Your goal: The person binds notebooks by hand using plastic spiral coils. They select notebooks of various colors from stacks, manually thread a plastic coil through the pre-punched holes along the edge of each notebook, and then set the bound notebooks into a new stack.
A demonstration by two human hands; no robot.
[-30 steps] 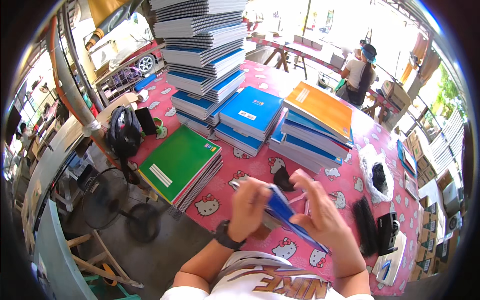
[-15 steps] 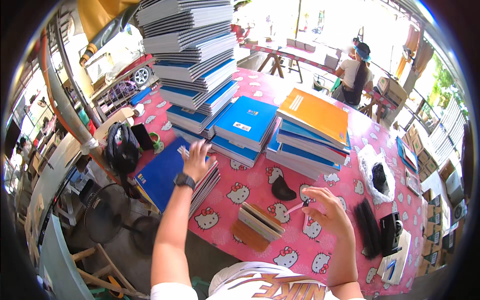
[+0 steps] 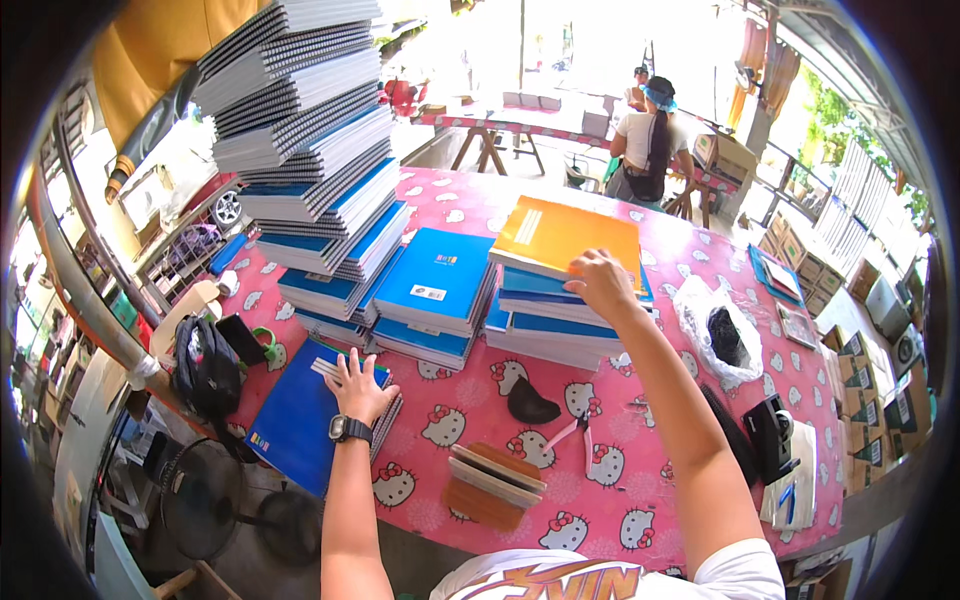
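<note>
Touching one blue notebook point(image 3: 298, 408), one orange notebook point(image 3: 560, 235).

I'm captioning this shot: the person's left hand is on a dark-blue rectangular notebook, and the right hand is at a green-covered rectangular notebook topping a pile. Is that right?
Not quite: in the head view, the right hand is at an orange-covered rectangular notebook topping a pile, not a green one. The left hand is indeed on a dark-blue rectangular notebook.
</note>
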